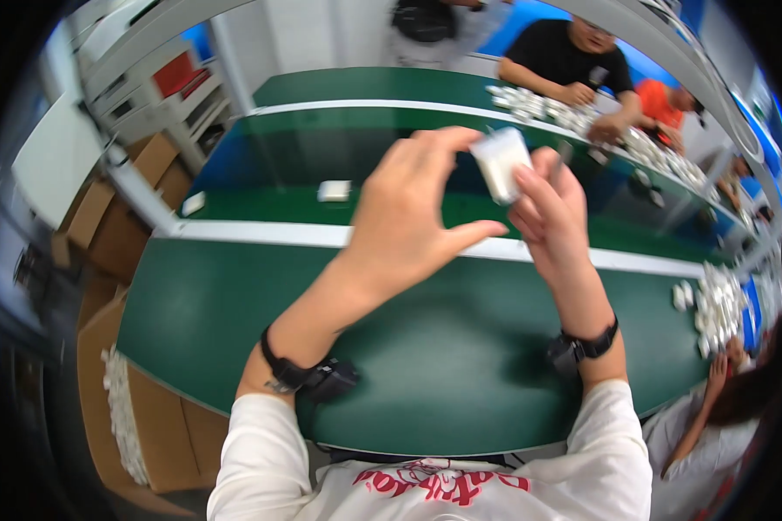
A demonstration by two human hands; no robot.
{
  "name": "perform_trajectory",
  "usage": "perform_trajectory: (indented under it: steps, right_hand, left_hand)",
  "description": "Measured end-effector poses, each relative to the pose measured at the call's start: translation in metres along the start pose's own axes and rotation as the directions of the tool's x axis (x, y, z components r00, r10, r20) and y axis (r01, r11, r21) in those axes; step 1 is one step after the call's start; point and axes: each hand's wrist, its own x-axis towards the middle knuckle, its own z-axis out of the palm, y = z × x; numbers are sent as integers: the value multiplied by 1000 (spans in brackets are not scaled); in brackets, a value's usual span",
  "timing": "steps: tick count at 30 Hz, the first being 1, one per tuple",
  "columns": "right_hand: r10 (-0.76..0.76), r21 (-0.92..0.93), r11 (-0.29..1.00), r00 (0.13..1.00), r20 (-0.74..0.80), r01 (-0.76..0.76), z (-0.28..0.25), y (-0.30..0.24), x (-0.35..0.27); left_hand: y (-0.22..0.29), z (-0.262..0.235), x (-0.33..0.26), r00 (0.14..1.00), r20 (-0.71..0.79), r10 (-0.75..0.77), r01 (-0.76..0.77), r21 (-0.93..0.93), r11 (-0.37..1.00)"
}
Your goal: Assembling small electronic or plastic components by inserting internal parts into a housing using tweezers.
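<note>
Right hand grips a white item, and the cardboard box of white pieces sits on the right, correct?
Wrong side: the head view shows the cardboard box of white pieces on the left. The right hand does grip a white item.

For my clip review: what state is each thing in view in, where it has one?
Held white item: raised, tilted, blurred
Left hand: open, fingers spread; contact with item unclear
Right hand: closed on item
Black wristbands: strapped on
Lower cardboard box: open, holding white pieces
White pile, right: heaped
Two loose white pieces, left: lying apart
</note>
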Motion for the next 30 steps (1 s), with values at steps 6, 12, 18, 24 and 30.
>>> perform_trajectory:
  steps: [6,12,18,24,30]
  right_hand:
    - [-229,-369,887,959,168,277,-2,0,-11]
    - [-231,-534,758,919,318,375,-35,-8,-4]
    - [-330,-632,573,853,405,522,-35,-17,-4]
    - [-359,-655,462,801,479,598,-16,-26,-7]
    - [-370,-657,463,804,466,594,-17,-17,-15]
  left_hand:
    - [-4,11,-4,990,-42,134,-136,-68,988]
    - [-4,3,-2,994,-4,108,-106,-246,963]
    - [-7,3,5,983,54,173,-155,-244,957]
    - [-4,-9,3,956,255,-147,234,-353,906]
    - [2,-2,7,760,542,-358,633,-490,599]
